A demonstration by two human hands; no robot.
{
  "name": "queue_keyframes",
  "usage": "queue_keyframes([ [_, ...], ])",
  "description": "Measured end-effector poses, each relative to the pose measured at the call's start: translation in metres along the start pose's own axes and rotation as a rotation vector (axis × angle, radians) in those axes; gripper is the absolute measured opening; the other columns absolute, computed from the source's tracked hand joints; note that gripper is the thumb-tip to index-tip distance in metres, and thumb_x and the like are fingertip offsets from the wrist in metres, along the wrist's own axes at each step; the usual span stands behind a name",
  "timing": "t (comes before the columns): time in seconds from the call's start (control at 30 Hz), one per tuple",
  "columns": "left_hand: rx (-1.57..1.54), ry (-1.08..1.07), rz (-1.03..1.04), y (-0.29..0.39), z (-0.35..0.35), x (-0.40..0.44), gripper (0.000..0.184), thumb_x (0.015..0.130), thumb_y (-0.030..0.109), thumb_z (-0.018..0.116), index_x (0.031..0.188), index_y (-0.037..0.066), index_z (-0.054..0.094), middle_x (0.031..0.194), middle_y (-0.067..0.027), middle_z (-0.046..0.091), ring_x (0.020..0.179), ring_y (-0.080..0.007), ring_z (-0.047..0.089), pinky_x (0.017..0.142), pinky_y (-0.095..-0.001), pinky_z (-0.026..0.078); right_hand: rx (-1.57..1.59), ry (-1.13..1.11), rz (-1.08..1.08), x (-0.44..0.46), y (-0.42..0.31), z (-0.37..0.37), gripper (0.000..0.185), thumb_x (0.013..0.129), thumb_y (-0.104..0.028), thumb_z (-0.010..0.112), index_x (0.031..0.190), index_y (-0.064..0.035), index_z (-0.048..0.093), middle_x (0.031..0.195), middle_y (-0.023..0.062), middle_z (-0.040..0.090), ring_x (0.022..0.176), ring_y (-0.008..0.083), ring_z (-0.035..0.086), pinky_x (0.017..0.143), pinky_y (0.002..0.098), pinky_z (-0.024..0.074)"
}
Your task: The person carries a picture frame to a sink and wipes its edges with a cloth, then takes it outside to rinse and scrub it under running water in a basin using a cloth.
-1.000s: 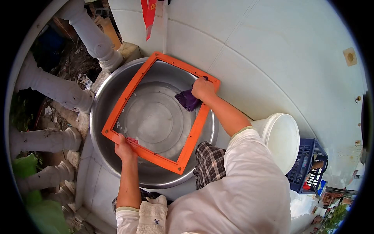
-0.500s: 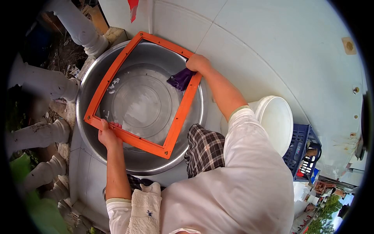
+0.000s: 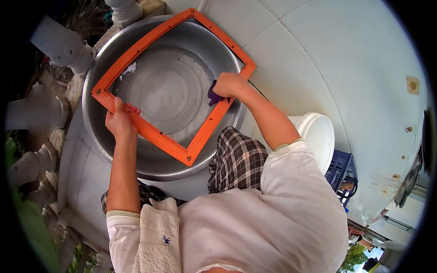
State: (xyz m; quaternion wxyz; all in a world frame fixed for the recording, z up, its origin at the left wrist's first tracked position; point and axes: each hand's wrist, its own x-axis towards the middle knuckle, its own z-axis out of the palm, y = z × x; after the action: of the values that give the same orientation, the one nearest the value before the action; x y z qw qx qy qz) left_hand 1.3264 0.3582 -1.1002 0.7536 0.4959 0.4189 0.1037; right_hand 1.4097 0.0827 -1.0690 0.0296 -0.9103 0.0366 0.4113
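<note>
An orange rectangular frame [image 3: 210, 128] is held tilted over a large round metal basin [image 3: 102, 136] with water in it. My left hand [image 3: 120, 120] grips the frame's lower left side, thumb on top and fingertips showing through the opening. On the right side of the frame, my right hand [image 3: 229, 85] is closed around a dark purple cloth [image 3: 213, 94], which is pressed against the orange bar. The inside of the frame is open, and the basin's bottom shows through it.
A white bucket [image 3: 318, 136] stands right of the basin, with a blue plastic crate [image 3: 339, 168] beyond it. White balusters [image 3: 68, 48] line the left side. A white tiled wall [image 3: 346, 59] rises behind. A beige towel [image 3: 157, 236] hangs by my left arm.
My right hand has slid the purple cloth down along the frame's right side, away from the upper right corner. My left hand still holds the frame. The view has shifted.
</note>
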Motion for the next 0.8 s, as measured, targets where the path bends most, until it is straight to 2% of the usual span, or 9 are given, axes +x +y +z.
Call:
queue_keyframes([
  [0.13,-0.014,-0.029,-0.032,-0.002,-0.003,0.010,0.022,0.093,0.023,0.058,0.093,0.003,0.049,0.074,-0.0094,0.055,0.059,-0.0213,0.056,0.055,-0.0368,0.052,0.053,-0.045,-0.136,-0.008,-0.012,0.017,0.026,0.074,-0.016,0.055,0.085,0.0031,0.068,0.082,0.0189,0.067,0.070,0.0301,0.066,0.064,0.0388,0.0512],
  [0.2,-0.039,-0.049,-0.040,-0.005,-0.005,0.015,0.023,0.093,0.025,0.057,0.092,0.004,0.048,0.073,-0.0089,0.054,0.060,-0.0211,0.056,0.055,-0.0368,0.051,0.239,-0.020,-0.175,0.017,0.005,0.020,0.027,0.074,-0.016,0.056,0.087,0.0050,0.066,0.078,0.0168,0.067,0.066,0.0285,0.066,0.059,0.0389,0.0522],
  [0.3,-0.072,-0.068,-0.062,-0.015,-0.016,0.030,0.024,0.094,0.028,0.055,0.090,0.005,0.047,0.072,-0.0086,0.053,0.060,-0.0210,0.055,0.055,-0.0365,0.050,0.834,0.014,-0.190,0.023,0.038,-0.004,0.024,0.076,-0.014,0.057,0.089,0.0060,0.063,0.080,0.0146,0.065,0.068,0.0262,0.065,0.057,0.0379,0.0549],
  [0.4,-0.089,-0.064,-0.076,-0.018,-0.028,0.042,0.025,0.094,0.030,0.055,0.090,0.006,0.047,0.071,-0.0084,0.053,0.059,-0.0212,0.054,0.054,-0.0359,0.049,1.203,-0.074,-0.284,0.024,0.070,-0.044,0.019,0.078,-0.009,0.056,0.089,0.0058,0.060,0.087,0.0141,0.064,0.073,0.0248,0.065,0.057,0.0383,0.0579],
  [0.5,-0.039,-0.014,-0.094,-0.024,-0.048,0.067,0.033,0.092,0.036,0.057,0.088,0.005,0.048,0.071,-0.0088,0.053,0.056,-0.0217,0.054,0.051,-0.0367,0.049,1.568,0.061,-0.518,0.018,0.076,-0.076,0.016,0.079,-0.008,0.057,0.087,0.0059,0.060,0.090,0.0158,0.063,0.077,0.0243,0.065,0.058,0.0379,0.0580],
  [0.6,-0.031,-0.003,-0.092,-0.026,-0.057,0.073,0.038,0.091,0.040,0.057,0.087,0.004,0.047,0.071,-0.0095,0.054,0.055,-0.0220,0.054,0.049,-0.0370,0.048,1.618,0.333,-0.591,0.055,0.063,-0.098,0.019,0.080,-0.010,0.060,0.090,0.0057,0.060,0.087,0.0170,0.065,0.078,0.0267,0.065,0.061,0.0387,0.0551],
  [0.7,-0.023,0.005,-0.083,-0.031,-0.060,0.078,0.040,0.091,0.042,0.057,0.087,0.004,0.047,0.070,-0.0100,0.054,0.054,-0.0223,0.054,0.049,-0.0371,0.048,0.968,0.936,-0.567,0.138,0.037,-0.111,0.024,0.080,-0.013,0.063,0.094,0.0049,0.060,0.086,0.0200,0.066,0.079,0.0310,0.065,0.068,0.0402,0.0517],
  [0.73,-0.018,0.009,-0.080,-0.032,-0.061,0.079,0.040,0.091,0.043,0.057,0.087,0.004,0.047,0.070,-0.0101,0.054,0.054,-0.0224,0.054,0.049,-0.0370,0.048,0.891,0.928,-0.549,0.137,0.022,-0.115,0.026,0.079,-0.016,0.066,0.095,0.0039,0.061,0.090,0.0219,0.065,0.082,0.0342,0.064,0.074,0.0414,0.0492],
  [0.8,0.008,0.061,-0.072,-0.032,-0.059,0.076,0.040,0.091,0.043,0.057,0.087,0.004,0.047,0.070,-0.0102,0.054,0.054,-0.0226,0.055,0.049,-0.0374,0.049,0.631,0.795,-0.519,0.159,0.005,-0.111,0.025,0.078,-0.017,0.067,0.091,0.0036,0.063,0.088,0.0209,0.066,0.084,0.0353,0.064,0.076,0.0429,0.0495],
])
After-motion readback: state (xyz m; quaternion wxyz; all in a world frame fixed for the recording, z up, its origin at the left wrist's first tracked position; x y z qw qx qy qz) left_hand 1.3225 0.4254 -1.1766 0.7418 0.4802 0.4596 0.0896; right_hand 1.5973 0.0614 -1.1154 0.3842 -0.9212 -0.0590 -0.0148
